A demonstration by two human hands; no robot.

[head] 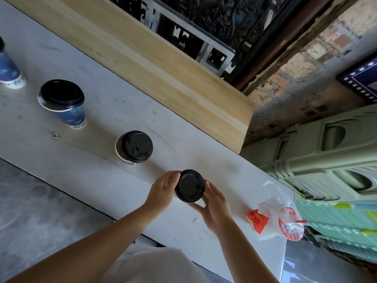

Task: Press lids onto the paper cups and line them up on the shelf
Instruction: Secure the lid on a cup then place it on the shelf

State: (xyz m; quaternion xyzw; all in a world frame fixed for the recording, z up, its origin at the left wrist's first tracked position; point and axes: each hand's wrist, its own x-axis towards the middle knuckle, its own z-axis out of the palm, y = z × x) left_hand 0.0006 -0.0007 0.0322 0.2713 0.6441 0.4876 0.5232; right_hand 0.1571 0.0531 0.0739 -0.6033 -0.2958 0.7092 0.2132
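Two hands at one lid, then. How do the fingers lie?

Both sets are curled on the black lid (pixel 189 185). The left hand (pixel 163 190) wraps its fingers (pixel 173 178) round the rim on the side toward the other cups. The right hand (pixel 214 207) cups the opposite side, thumb and fingers bent against the rim. Neither hand is spread flat.

And the cup beneath?

Hidden by the lid and the hands, so I cannot tell how the lid sits on it.

Where on the shelf (pixel 102 123) is this?

About midway between the near edge and the far edge, toward the right end. Bare surface lies all round the hands. A plastic bag (pixel 279 219) with red print lies at the right end edge, near the right hand but apart from it.

What bounds the far side?

A wooden board (pixel 153 64) runs along the far edge and stops short of the right end. Beyond that free corner stand stacked green stools (pixel 326 144).

And the rest of the row?

Three cups run leftward, each well apart from the next. The nearest cup (pixel 134 148) carries a black lid, with a crescent of white rim showing beside it. The blue cup (pixel 69 111) shows the same. The third cup (pixel 8 70) is cut off by the left border.
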